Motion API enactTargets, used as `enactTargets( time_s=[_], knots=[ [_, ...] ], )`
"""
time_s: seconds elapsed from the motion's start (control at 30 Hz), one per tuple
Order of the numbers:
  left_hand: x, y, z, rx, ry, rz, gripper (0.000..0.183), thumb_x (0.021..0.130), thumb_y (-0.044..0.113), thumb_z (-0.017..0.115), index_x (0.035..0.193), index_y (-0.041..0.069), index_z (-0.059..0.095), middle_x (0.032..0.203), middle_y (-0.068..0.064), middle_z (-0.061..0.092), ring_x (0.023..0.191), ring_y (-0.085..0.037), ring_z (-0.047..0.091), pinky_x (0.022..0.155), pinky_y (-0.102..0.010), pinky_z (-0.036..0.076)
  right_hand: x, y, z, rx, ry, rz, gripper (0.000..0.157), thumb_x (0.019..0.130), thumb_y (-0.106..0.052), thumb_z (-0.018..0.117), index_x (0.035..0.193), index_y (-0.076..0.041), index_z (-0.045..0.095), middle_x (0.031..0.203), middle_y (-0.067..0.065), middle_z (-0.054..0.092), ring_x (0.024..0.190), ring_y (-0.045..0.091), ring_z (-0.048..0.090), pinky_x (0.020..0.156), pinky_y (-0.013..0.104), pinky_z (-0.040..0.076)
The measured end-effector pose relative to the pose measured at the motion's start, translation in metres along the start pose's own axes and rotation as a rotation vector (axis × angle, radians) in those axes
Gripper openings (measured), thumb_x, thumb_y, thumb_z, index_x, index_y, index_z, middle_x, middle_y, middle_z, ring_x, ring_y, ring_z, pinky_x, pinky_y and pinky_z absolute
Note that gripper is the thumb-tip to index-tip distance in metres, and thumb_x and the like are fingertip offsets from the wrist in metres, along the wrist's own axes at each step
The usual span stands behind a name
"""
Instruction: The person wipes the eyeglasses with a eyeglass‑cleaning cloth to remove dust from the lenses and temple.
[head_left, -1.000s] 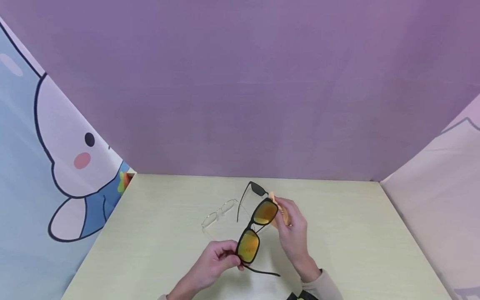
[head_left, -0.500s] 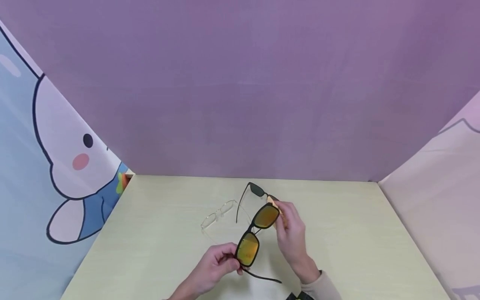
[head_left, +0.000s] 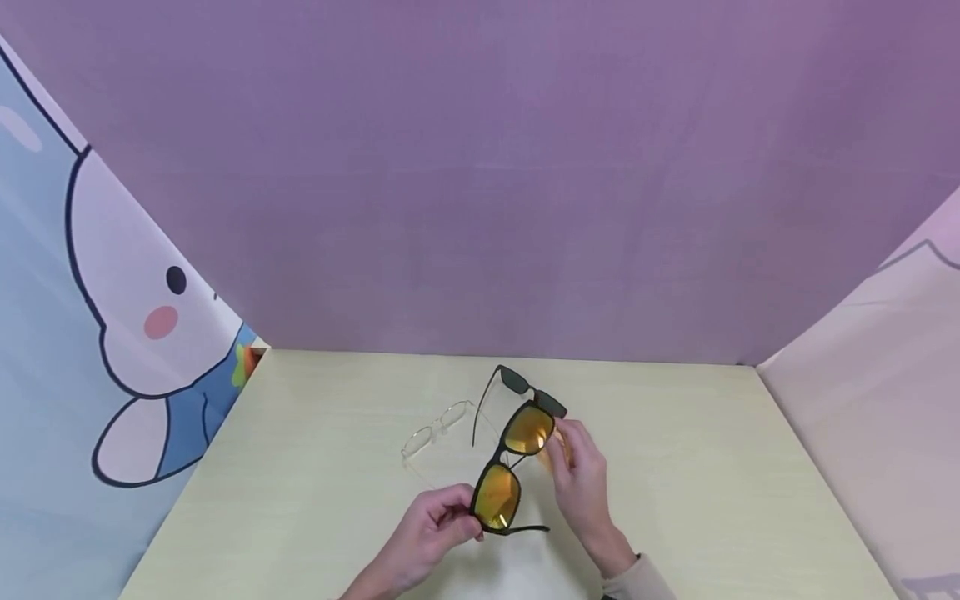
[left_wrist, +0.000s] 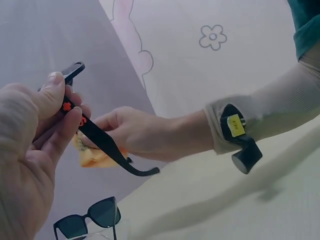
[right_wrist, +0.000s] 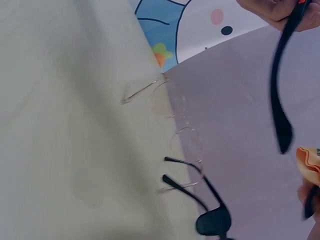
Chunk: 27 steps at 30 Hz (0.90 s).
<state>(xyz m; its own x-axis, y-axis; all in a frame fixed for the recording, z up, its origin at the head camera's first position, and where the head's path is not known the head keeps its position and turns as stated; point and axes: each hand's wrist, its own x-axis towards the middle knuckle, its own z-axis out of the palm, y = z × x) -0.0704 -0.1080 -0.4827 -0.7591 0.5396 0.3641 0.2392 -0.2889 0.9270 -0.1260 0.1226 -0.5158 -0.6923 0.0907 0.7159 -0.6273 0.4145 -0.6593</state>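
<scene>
My left hand pinches black-framed sunglasses with orange-yellow mirrored lenses near the lower hinge, above the table. One temple arm with red marks slants past its fingers in the left wrist view. My right hand grips a folded orange cloth at the upper lens, partly hidden behind the frame in the head view. Just beyond lie dark sunglasses with thin arms. Left of those rest thin wire-framed clear glasses.
The pale tabletop ends at a purple backdrop. A cartoon-printed sheet hangs on the left, and a pale sheet on the right. A small camera is strapped to the right wrist.
My right hand has shifted slightly downward with the cloth, exposing more of the dark sunglasses behind. The held sunglasses have tilted a little; their lower temple arm has swung up.
</scene>
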Motion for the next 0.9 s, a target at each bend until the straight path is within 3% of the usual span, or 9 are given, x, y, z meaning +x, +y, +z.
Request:
enactTargets(
  time_s=[0.2,0.33,0.47,0.67,0.9],
  knots=[
    [-0.001,0.001,-0.003,-0.005,-0.001,-0.028,0.02,0.104,0.007,0.059,0.103,-0.013,0.061,0.094,-0.012,0.067,0.09,-0.002,0.063,0.078,-0.022,0.056,-0.013,0.01,-0.003,-0.037,-0.028,0.062,0.024,0.087,0.013,0.072,0.107,0.0,0.071,0.092,0.005,0.068,0.068,0.004,0.051,0.054,0.014,0.045],
    [-0.001,0.0,-0.003,-0.018,-0.029,-0.008,0.018,0.105,0.002,0.055,0.104,-0.016,0.058,0.095,-0.03,0.064,0.091,-0.003,0.066,0.079,-0.025,0.059,-0.017,0.011,-0.004,-0.052,-0.037,0.096,0.021,0.089,0.011,0.072,0.106,0.0,0.071,0.093,0.003,0.069,0.071,0.004,0.054,0.056,0.015,0.047],
    [0.0,0.002,-0.002,0.003,-0.021,-0.039,0.017,0.105,0.002,0.054,0.104,-0.014,0.058,0.094,-0.036,0.064,0.085,-0.003,0.066,0.072,-0.023,0.058,-0.018,0.011,-0.004,-0.049,-0.031,0.115,0.021,0.09,0.01,0.072,0.107,-0.001,0.071,0.094,0.003,0.069,0.072,0.005,0.055,0.056,0.015,0.047],
    [0.002,0.007,-0.002,0.044,0.017,-0.107,0.019,0.105,0.006,0.055,0.101,-0.012,0.06,0.092,-0.037,0.066,0.072,-0.001,0.058,0.065,-0.017,0.051,-0.011,0.01,-0.003,-0.042,0.014,0.078,0.028,0.086,0.017,0.071,0.107,0.0,0.071,0.094,0.009,0.069,0.07,0.009,0.057,0.055,0.014,0.047],
    [0.005,0.007,-0.003,0.051,0.006,-0.086,0.017,0.105,0.004,0.056,0.1,-0.011,0.061,0.091,-0.036,0.066,0.069,-0.003,0.057,0.061,-0.018,0.051,0.001,0.002,-0.003,-0.025,0.028,0.055,0.03,0.084,0.022,0.069,0.108,0.003,0.07,0.094,0.015,0.068,0.068,0.009,0.05,0.053,0.014,0.042]
  ],
)
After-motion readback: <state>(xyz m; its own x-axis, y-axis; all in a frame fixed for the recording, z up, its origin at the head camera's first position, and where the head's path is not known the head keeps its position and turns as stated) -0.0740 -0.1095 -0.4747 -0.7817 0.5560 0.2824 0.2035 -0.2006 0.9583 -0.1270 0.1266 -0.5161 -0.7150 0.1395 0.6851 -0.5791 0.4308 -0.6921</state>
